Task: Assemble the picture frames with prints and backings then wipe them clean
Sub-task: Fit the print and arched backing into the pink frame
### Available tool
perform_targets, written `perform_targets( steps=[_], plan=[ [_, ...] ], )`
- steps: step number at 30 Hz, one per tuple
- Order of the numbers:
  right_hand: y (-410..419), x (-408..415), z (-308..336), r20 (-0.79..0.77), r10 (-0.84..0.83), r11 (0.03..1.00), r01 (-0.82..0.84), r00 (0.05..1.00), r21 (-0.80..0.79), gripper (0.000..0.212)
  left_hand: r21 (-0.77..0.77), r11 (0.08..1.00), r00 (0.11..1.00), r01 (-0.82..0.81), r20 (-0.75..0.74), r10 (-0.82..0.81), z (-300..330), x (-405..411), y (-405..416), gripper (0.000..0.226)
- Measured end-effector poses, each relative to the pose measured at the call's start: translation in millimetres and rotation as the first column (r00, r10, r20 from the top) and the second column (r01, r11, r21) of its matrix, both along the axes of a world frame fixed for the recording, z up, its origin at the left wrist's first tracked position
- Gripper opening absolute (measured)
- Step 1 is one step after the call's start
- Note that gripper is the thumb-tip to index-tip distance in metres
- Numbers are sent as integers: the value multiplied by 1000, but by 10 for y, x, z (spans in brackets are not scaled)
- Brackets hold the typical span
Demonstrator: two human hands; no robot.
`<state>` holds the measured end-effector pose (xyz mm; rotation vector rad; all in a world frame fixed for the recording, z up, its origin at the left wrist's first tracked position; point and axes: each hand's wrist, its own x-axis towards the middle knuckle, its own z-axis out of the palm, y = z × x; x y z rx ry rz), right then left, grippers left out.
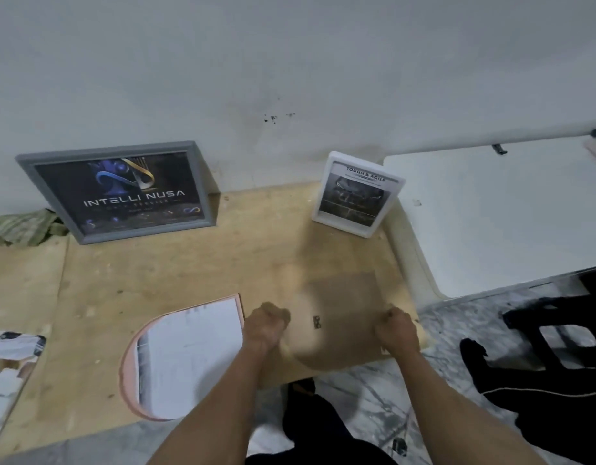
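A brown backing board [343,297], blurred by motion, lies over the plywood sheet [176,263] with a small metal hanger [317,322] at its middle. My left hand [266,325] grips its left edge with curled fingers. My right hand [395,330] grips its right edge the same way. Just left of my left hand lies a pink arched frame [186,357], flat, with a pale print or glass in it. A grey frame [115,193] with a dark print and a white frame [357,194] with a print lean against the wall.
A green striped cloth [21,228] lies bunched at the far left by the wall. Loose prints [15,347] sit at the left edge. A white tabletop [491,213] borders the plywood on the right. Black objects [541,364] rest on the marble floor, lower right.
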<state>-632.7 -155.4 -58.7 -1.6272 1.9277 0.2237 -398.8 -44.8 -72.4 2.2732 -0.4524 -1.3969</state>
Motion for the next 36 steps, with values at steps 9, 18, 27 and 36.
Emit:
perform_targets(
  steps=[9,18,27,36],
  plan=[
    [-151,-180,-63,212,-385,923,375,898,84,30,39,979,978,-199,-61,201,-182,14,5,22],
    [199,796,135,571,-346,938,284,744,199,15,-190,827,843,-530,-224,489,245,943,760,24],
    [1191,1728,-107,583,-238,961,99,777,259,16,-208,705,735,-678,-148,662,147,1680,2028,19],
    [1449,1794,-323,487,-260,952,136,834,274,14,-149,803,801,-577,87,592,37,1712,2218,12]
  ],
)
